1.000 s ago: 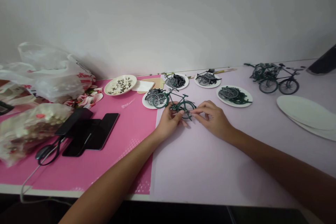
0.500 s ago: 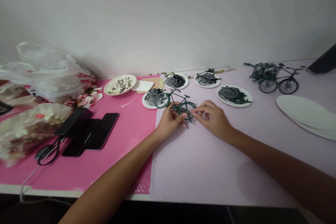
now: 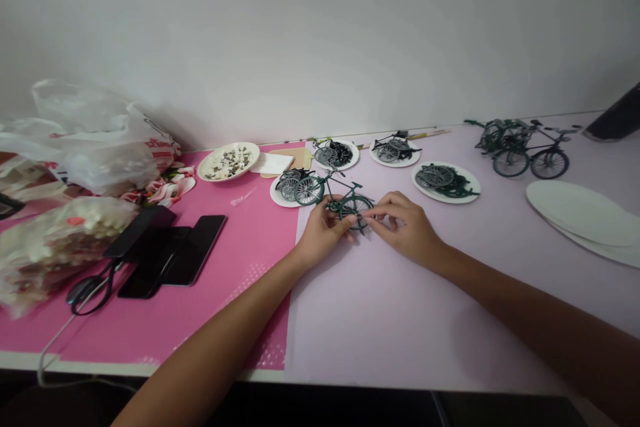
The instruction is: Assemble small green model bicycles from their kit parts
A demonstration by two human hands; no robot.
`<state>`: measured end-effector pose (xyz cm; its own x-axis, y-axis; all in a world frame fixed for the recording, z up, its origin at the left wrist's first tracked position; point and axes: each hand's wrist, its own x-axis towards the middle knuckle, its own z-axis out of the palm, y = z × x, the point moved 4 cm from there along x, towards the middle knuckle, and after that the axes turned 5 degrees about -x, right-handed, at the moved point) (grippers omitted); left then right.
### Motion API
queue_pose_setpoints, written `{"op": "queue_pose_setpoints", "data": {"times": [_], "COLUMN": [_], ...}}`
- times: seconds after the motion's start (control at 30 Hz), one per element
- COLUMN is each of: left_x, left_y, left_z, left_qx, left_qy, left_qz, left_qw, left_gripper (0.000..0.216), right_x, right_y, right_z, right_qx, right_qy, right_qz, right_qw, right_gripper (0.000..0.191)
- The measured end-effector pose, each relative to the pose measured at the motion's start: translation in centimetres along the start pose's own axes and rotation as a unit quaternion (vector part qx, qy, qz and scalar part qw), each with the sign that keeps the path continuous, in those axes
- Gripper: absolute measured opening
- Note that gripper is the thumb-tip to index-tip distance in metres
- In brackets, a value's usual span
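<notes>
A dark green toy bicycle [image 3: 331,197] is held up over the table, its handlebars at the upper left and its rear wheel between my hands. My left hand [image 3: 324,230] grips it from below, thumb by the lower part of the rear wheel. At the wheel's right edge, my right hand [image 3: 403,221] has thumb and forefinger pinched together. Whatever small piece those fingertips hold is too small to make out. Behind the front wheel, a small plate [image 3: 277,199] carries grey toy wheels.
Plates with wheels [image 3: 435,177] and dark frame parts stand along the back. Finished-looking toy bicycles [image 3: 530,147] stand at the right, near stacked white plates [image 3: 585,210]. Leftward are a bowl of small pieces [image 3: 229,161], a black phone [image 3: 195,250] and plastic bags [image 3: 95,140].
My right hand's fingertips have shifted very slightly left, closer in on the rear wheel. The bicycle and my left hand are almost unmoved.
</notes>
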<state>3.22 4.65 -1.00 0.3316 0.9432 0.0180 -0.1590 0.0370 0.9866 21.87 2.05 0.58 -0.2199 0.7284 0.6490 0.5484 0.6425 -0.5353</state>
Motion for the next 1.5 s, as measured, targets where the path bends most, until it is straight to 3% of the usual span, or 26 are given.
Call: {"op": "queue_pose_setpoints", "data": {"times": [0.2,0.37,0.6,0.77,0.97,1.23,1.5], "left_x": [0.0,-0.1,0.1,0.3,0.4,0.5,0.3], "left_y": [0.1,0.3,0.6,0.6,0.5,0.4,0.4], "left_z": [0.0,-0.1,-0.9,-1.7,-2.3,-2.1,-1.4], "left_qx": [0.006,0.009,0.017,0.003,-0.012,-0.007,0.018], "left_qy": [0.011,0.042,0.142,0.192,0.222,0.207,0.182], "left_qz": [0.002,0.01,0.066,0.077,0.079,0.09,0.089], "left_qw": [1.0,0.999,0.987,0.978,0.972,0.974,0.979], "left_gripper": [0.064,0.061,0.058,0.058,0.058,0.062,0.057], "right_x": [0.2,0.7,1.3,1.1,0.7,0.7,1.1], "right_y": [-0.4,-0.1,0.5,-0.2,0.7,0.1,-0.4], "right_z": [-0.2,-1.9,-2.4,-2.1,-1.8,-0.9,-1.4], "right_qx": [-0.011,-0.035,-0.111,-0.138,-0.148,-0.19,-0.158], "right_qy": [-0.01,-0.015,-0.186,-0.223,-0.25,-0.264,-0.139], "right_qz": [0.008,0.028,-0.029,-0.073,-0.067,-0.025,-0.007], "right_qw": [1.0,0.999,0.976,0.962,0.955,0.945,0.978], "right_gripper": [0.013,0.011,0.009,0.011,0.015,0.017,0.011]}}
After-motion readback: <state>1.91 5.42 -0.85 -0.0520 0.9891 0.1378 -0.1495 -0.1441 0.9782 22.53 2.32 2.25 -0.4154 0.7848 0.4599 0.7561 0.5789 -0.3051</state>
